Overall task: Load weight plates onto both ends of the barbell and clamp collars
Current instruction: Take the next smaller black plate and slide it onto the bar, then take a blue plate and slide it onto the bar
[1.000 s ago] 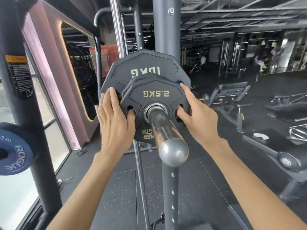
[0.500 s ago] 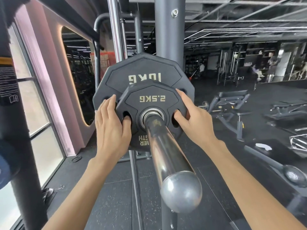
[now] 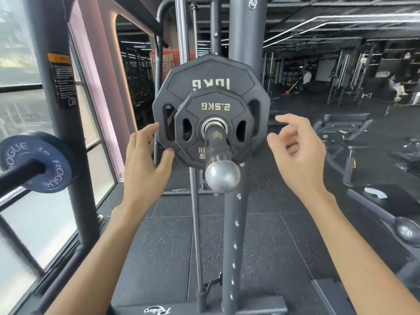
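Noting left hand [image 3: 143, 162], loose and empty, at rim of 10 kg plate [image 3: 211, 71]; 2.5 kg plate [image 3: 213, 103] seated against it on barbell sleeve [image 3: 219, 148]; right hand [image 3: 297, 155] loosely curled, empty, clear of plates. Loading apparently done this end; no collar seen: fetch, slide on, clamp.

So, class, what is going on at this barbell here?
A person is loading one end of a barbell. A 10 kg plate and a 2.5 kg plate sit on it. The left hand is open beside the 10 kg plate's edge; the right hand hovers clear, holding nothing. No collar shows yet.
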